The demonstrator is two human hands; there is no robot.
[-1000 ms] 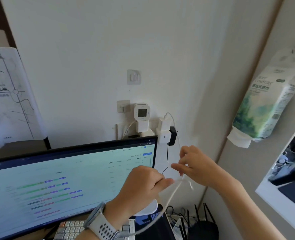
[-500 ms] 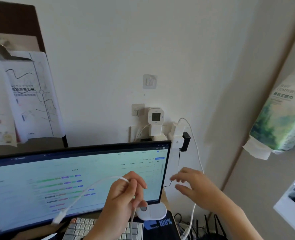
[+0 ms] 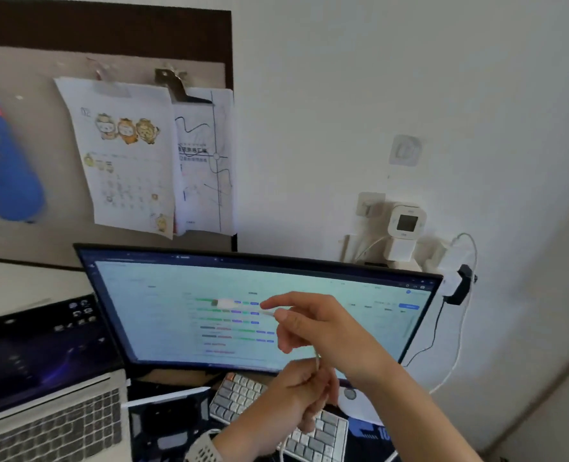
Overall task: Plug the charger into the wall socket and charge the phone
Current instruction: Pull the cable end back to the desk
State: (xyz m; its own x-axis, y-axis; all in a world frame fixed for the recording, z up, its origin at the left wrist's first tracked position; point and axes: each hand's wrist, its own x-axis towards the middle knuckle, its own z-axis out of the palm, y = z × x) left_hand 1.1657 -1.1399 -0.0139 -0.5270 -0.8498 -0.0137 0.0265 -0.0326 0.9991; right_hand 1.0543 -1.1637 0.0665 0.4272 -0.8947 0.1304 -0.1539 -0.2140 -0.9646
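A white charger [image 3: 451, 281] sits in the wall socket at the right, beside a black plug [image 3: 462, 285]. Its white cable [image 3: 469, 295] loops up, drops along the wall and comes back to my hands. In front of the monitor, my right hand [image 3: 313, 328] pinches the cable near its end. The white connector tip [image 3: 224, 302] sticks out to the left, blurred. Over the keyboard, my left hand [image 3: 296, 398], with a watch on the wrist, is closed around the cable lower down. No phone is in view.
A wide monitor [image 3: 176, 328] stands in front of me, with a laptop [image 3: 43, 378] at the left and a keyboard [image 3: 239, 395] below my hands. A small white display device [image 3: 406, 223] is plugged in above the socket. Papers [image 3: 126, 155] hang clipped on a board.
The view swung left and down. My right hand, open before, now pinches the cable near its connector. My left hand slid down the cable toward the keyboard.
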